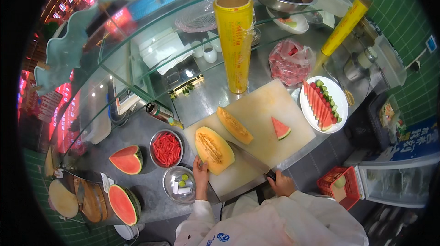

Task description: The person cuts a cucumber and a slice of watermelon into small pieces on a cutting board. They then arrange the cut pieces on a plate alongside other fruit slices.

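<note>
A large cut orange-fleshed melon (213, 150) lies on the white cutting board (264, 105) with its seedy hollow facing up. The fingers and thumb of my left hand (201, 176) rest against its near left edge, holding it. In my right hand (283, 185) is the black handle of a kitchen knife (250, 157). Its wide blade lies low over the board, with the tip by the melon's right side. Beyond them on the board are a long melon wedge (235, 125) and a small watermelon triangle (280, 129).
To the right, a white oval plate (304, 108) bears watermelon slices. Yellow film rolls (235, 50) stand at the back. Left are a bowl of red strips (167, 149), a steel bowl (168, 196) and watermelon pieces (122, 204). A glass shelf (154, 65) crosses overhead.
</note>
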A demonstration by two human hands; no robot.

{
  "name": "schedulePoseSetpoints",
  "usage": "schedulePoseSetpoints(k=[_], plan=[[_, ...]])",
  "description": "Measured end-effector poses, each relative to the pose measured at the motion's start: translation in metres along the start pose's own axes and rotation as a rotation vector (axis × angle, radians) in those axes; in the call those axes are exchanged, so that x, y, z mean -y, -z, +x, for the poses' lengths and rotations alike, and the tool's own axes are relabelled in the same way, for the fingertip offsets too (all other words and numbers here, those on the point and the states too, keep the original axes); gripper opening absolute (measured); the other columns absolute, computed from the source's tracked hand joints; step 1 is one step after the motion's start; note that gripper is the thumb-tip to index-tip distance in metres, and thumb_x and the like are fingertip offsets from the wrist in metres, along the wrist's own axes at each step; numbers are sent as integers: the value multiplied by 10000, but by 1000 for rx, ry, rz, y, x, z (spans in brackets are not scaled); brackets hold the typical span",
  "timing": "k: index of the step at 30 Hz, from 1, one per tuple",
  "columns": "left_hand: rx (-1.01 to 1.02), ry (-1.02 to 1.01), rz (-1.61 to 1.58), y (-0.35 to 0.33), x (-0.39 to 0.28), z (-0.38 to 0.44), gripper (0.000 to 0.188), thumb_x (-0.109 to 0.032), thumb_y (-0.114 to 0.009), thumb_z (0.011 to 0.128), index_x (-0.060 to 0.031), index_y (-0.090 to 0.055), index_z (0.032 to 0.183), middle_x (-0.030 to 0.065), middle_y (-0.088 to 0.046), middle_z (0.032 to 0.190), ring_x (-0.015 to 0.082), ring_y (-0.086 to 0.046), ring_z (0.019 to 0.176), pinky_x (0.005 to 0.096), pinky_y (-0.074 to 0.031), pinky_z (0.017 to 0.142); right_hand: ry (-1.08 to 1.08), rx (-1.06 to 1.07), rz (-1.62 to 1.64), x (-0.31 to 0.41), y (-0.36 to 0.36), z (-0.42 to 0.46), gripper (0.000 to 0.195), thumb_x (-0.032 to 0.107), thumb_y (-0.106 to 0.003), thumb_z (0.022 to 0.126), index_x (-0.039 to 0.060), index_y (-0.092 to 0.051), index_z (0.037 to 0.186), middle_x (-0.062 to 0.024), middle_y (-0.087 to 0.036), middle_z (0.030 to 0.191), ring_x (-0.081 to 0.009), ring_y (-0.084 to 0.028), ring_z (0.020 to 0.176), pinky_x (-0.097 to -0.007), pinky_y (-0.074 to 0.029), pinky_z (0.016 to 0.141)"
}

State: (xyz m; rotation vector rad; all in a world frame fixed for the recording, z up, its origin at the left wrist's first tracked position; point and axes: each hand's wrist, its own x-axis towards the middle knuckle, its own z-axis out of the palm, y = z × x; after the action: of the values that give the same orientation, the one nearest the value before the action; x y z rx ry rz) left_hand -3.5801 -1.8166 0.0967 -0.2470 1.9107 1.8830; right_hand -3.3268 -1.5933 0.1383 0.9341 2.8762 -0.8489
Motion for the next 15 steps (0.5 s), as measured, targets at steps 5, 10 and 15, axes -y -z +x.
schedulePoseSetpoints(k=[5,10,15], plan=[[-12,-62,308,17,-16,22,544,-63,-546,915,29,-329,1405,197,-461,1362,271,-531,1168,341,-439,962,40,-123,-86,-5,-21,3,361,325,-706,778,48,-506,895,-173,-592,865,-359,-596,779,-470,-482,629],[84,-347,460,11,-54,90,496,-142,-529,931,47,-385,1367,209,-527,1294,261,-519,1203,341,-422,980,121,-190,-220,-9,-34,8,413,263,-750,700,34,-537,970,-159,-518,973,-319,-504,938,-418,-405,808],[164,-221,640,11,-72,147,484,-278,-460,976,57,-442,1325,161,-598,1150,217,-568,1046,294,-437,907,1,4,-44,18,-24,21,387,277,-707,762,13,-560,1003,-179,-553,979,-341,-529,925,-437,-423,809]])
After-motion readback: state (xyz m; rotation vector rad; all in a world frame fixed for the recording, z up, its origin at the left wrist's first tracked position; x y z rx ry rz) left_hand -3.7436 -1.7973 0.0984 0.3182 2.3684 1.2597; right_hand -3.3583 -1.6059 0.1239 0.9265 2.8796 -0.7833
